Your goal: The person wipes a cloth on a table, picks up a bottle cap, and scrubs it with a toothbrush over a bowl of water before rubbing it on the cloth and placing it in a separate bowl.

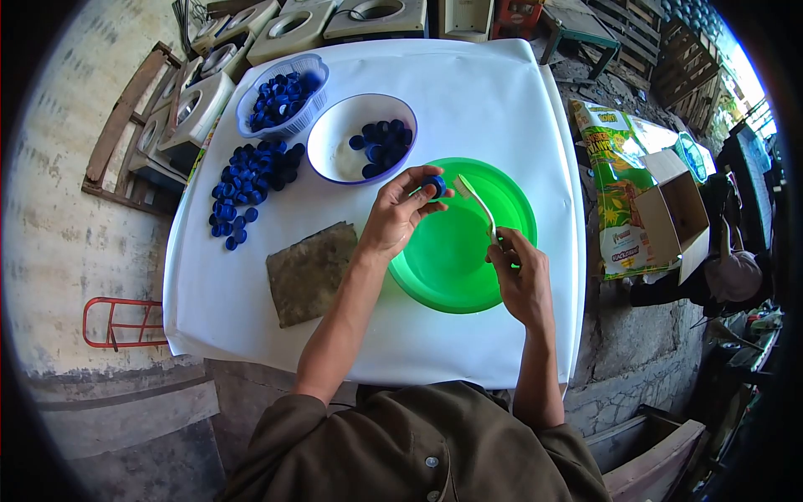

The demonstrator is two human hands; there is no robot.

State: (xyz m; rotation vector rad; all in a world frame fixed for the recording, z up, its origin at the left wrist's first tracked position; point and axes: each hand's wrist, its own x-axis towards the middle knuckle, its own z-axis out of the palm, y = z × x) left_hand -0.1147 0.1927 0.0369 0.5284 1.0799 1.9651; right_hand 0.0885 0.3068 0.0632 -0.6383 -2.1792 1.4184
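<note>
While pinched in the left hand point(400, 211), the blue cap point(433, 185) looks small and round.

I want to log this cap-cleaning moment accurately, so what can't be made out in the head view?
- Blue cap: mostly covered by the left hand's fingers; its inside is hidden.
- Toothbrush: handle end hidden inside the right hand.
- Green basin: too glary to tell whether it holds water.
- Cardboard box: its inside is turned away.
</note>
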